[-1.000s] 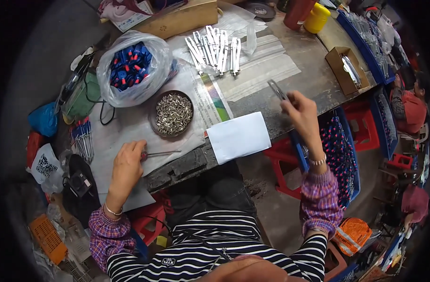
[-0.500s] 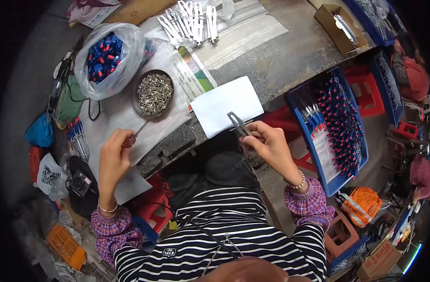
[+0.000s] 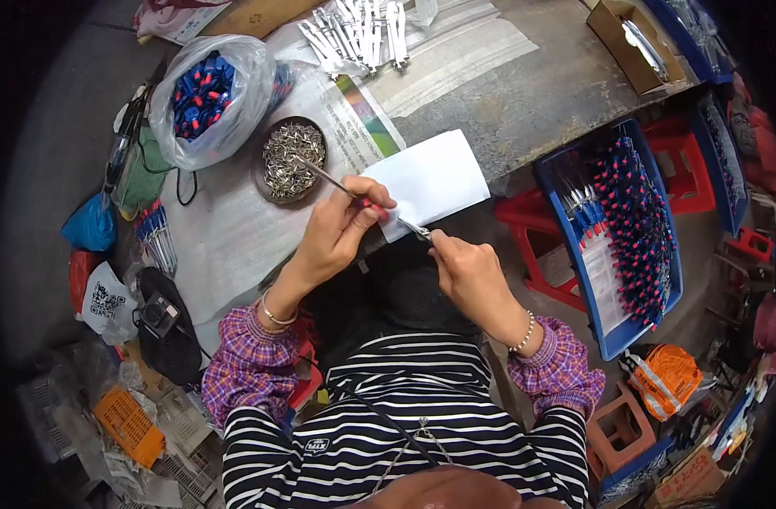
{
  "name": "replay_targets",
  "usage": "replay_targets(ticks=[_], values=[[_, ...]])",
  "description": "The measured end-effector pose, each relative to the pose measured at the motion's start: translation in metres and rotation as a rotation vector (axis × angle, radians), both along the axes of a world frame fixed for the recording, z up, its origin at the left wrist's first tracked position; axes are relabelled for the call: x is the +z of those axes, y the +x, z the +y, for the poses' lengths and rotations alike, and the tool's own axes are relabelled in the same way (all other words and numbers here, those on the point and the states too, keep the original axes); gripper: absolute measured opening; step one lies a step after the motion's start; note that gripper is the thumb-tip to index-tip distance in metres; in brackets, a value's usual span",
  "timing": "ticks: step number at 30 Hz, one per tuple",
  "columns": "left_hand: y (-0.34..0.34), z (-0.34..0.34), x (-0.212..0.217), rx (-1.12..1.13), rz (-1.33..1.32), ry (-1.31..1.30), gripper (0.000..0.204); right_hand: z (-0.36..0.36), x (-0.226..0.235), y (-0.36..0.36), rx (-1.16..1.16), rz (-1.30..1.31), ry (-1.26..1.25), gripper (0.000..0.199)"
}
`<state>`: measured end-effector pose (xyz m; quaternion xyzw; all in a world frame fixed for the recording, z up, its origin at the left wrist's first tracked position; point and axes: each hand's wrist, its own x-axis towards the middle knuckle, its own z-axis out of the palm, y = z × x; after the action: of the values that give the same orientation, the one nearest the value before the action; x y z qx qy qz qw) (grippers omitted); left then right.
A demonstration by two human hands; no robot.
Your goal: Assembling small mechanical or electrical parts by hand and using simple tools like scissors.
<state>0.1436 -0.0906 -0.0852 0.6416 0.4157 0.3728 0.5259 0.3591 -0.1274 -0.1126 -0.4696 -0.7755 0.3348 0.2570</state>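
Left grip (image 3: pixel 330 232) pinches the red tool (image 3: pixel 327 177), shaft toward the bowl (image 3: pixel 261 180); right grip (image 3: pixel 473 267) pinches the metal clip (image 3: pixel 414 226), by the near edge of the paper (image 3: pixel 439 174). Judged step: working tool against clip; next move calls for steady alignment.

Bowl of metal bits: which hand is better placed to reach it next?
Probably the left hand: it's nearer the bowl, and its red-handled tool points that way. The right hand, holding a metal piece, is farther off.
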Motion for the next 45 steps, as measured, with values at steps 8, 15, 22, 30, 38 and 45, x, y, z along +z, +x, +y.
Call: replay_targets(ticks=[8,15,22,30,38,45], values=[[0.024,-0.010,0.023,-0.177,-0.272,0.670,0.021,-0.009,-0.002,-0.005,0.004,-0.072,0.077,0.013],[0.022,-0.008,-0.005,-0.043,0.033,0.301,0.013,-0.011,-0.004,-0.004,-0.009,-0.083,0.066,0.017],[0.008,-0.025,0.014,0.164,0.067,-0.288,0.015,-0.024,0.006,-0.002,-0.071,0.024,0.181,0.026],[-0.005,-0.046,0.008,0.072,0.073,-0.464,0.013,-0.037,0.008,-0.009,0.031,-0.057,0.355,0.038],[-0.019,-0.051,-0.003,-0.007,0.031,-0.263,0.005,-0.035,-0.002,-0.007,0.147,0.559,-1.011,0.023],[-0.018,-0.050,-0.005,0.007,-0.030,-0.431,0.005,-0.036,-0.002,-0.016,0.162,0.883,-1.307,0.026]])
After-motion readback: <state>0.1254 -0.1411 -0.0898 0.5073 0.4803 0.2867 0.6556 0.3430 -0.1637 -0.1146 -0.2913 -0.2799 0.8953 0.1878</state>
